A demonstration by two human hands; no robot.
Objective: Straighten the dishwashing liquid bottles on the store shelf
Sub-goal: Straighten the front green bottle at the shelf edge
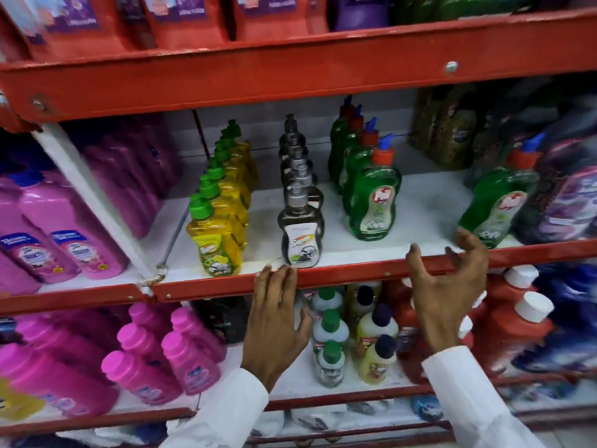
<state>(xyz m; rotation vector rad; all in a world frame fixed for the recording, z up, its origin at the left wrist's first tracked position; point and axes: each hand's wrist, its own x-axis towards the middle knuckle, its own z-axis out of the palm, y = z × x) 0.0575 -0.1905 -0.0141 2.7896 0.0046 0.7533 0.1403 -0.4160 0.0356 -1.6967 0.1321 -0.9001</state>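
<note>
On the white middle shelf (pixel 429 208) stand three rows of dishwashing liquid bottles: yellow ones with green caps (pixel 214 244), dark ones with grey caps (pixel 300 240), and green ones with red caps (pixel 374 205). A single green bottle (pixel 494 208) leans to the right, apart from its row. My left hand (pixel 274 321) is open, its fingertips at the red shelf edge below the dark bottle. My right hand (pixel 449 286) is open with spread fingers, just left of the leaning bottle's base and holding nothing.
Pink bottles (pixel 64 234) fill the shelf to the left, dark and purple packs (pixel 568 202) crowd the right. Below are small bottles (pixel 374 328), red jugs with white caps (pixel 517 315) and more pink bottles. A red shelf beam (pixel 290 72) runs overhead.
</note>
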